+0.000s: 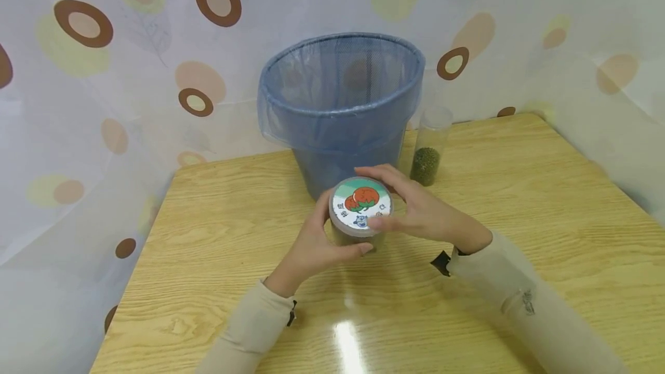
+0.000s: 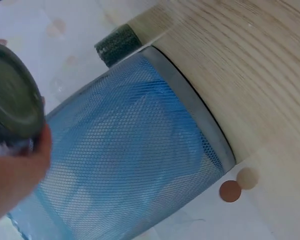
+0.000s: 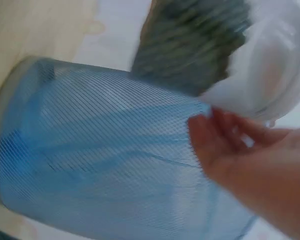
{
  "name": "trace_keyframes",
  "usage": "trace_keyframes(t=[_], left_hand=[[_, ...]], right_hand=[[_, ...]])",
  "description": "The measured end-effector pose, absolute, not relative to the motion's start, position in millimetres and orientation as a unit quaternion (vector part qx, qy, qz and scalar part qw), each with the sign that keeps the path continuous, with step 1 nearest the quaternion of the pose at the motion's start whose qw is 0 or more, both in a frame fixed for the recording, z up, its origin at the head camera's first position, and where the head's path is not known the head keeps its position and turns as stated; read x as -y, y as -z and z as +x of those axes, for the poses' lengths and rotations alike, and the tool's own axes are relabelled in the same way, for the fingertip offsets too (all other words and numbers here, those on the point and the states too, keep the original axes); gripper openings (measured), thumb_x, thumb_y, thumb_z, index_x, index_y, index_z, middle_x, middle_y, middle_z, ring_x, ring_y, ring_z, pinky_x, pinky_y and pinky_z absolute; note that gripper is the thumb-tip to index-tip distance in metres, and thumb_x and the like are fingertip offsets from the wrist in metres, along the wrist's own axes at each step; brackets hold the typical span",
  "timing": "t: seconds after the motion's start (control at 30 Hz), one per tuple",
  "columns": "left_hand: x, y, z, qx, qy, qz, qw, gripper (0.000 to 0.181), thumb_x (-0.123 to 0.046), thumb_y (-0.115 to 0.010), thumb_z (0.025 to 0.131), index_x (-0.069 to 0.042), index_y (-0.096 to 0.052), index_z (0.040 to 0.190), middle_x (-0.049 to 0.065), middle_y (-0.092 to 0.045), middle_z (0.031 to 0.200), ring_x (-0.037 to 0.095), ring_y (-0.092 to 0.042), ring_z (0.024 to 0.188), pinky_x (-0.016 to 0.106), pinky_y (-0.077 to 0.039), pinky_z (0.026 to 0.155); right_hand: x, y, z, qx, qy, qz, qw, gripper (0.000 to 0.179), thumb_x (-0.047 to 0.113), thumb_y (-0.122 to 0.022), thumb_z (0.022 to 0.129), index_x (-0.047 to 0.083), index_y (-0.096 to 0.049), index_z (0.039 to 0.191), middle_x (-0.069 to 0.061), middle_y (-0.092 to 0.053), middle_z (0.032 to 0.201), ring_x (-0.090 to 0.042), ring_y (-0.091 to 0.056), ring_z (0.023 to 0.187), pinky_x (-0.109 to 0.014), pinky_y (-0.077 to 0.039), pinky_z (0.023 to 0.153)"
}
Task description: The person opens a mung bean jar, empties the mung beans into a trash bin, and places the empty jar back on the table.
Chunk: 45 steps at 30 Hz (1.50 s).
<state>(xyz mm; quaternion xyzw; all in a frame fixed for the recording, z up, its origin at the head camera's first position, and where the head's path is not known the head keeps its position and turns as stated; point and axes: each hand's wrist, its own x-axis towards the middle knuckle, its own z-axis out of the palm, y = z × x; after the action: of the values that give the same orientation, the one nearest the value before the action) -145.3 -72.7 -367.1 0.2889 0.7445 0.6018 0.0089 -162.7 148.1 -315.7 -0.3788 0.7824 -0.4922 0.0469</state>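
**Jar [image 1: 359, 208] held up in front of a lined blue bin [image 1: 345, 169]**

In the head view the jar sits just below the middle of the frame, its round lid [image 1: 363, 196] turned to the camera. The lid shows two red fruits with green leaves, a small blue figure and some characters. The left hand [image 1: 314, 242] grips the jar firmly around its side, thumb across the front. The right hand [image 1: 421, 209] spans the lid from the right — thumb over the lower right part of its face, forefinger by the far edge. Whether it grips tightly or only rests there, I cannot tell.

The left wrist view shows the jar's base at the left edge, raised off the table [image 1: 218, 235]. Greenish contents show through the wall in the right wrist view (blurred, so the grains are hard to make out).

Behind the jar, at the upper centre, the mesh bin stands upright with a thin plastic liner [image 1: 277, 120] folded over its rim. Just right of it stands a clear bottle [image 1: 427, 163], partly filled with green grains. Pale sleeves [image 1: 530, 299] enter from below — and a spotted backdrop [image 1: 312, 10] fills the top.
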Motion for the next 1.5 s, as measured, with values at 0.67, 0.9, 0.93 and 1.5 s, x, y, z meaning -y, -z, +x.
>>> trace_keyframes(t=[0.67,0.9,0.93,1.5], left_hand=[[44,381,-141,-0.839,-0.407,0.208,-0.294,0.084,-0.024,-0.088,0.066,-0.002,-0.042,0.133,0.012,-0.051,0.127,0.028,-0.047,0.117,0.043,-0.047,0.093],[48,383,-141,-0.835,-0.448,0.215,-0.235,0.083,-0.025,-0.086,0.068,-0.003,-0.041,0.134,0.01,-0.049,0.128,0.026,-0.046,0.117,0.045,-0.047,0.092],[49,382,-140,-0.834,-0.46,0.213,-0.216,0.083,-0.026,-0.085,0.069,-0.004,-0.04,0.135,0.01,-0.048,0.128,0.025,-0.046,0.117,0.045,-0.047,0.092],[83,378,-147,-0.743,-0.588,0.299,0.113,0.086,-0.034,-0.083,0.074,-0.022,-0.036,0.145,-0.005,-0.044,0.141,0.013,-0.039,0.132,0.044,-0.03,0.11]], right_hand=[[-113,279,-145,-0.939,0.225,-0.254,-0.051,0.079,0.046,-0.075,0.081,-0.016,-0.051,0.124,-0.025,-0.053,0.112,-0.031,-0.053,0.092,-0.038,-0.05,0.075],[-117,280,-155,-0.927,0.264,-0.267,-0.013,0.079,0.04,-0.081,0.074,-0.011,-0.053,0.127,-0.016,-0.053,0.112,-0.026,-0.051,0.093,-0.037,-0.049,0.076],[-118,280,-156,-0.925,0.268,-0.27,-0.01,0.078,0.039,-0.082,0.072,-0.01,-0.053,0.127,-0.016,-0.053,0.112,-0.026,-0.051,0.094,-0.037,-0.05,0.076],[-137,280,-162,-0.857,0.296,-0.414,0.085,0.073,0.035,-0.083,0.072,0.004,-0.056,0.131,-0.005,-0.052,0.124,-0.017,-0.054,0.101,-0.033,-0.049,0.082]])
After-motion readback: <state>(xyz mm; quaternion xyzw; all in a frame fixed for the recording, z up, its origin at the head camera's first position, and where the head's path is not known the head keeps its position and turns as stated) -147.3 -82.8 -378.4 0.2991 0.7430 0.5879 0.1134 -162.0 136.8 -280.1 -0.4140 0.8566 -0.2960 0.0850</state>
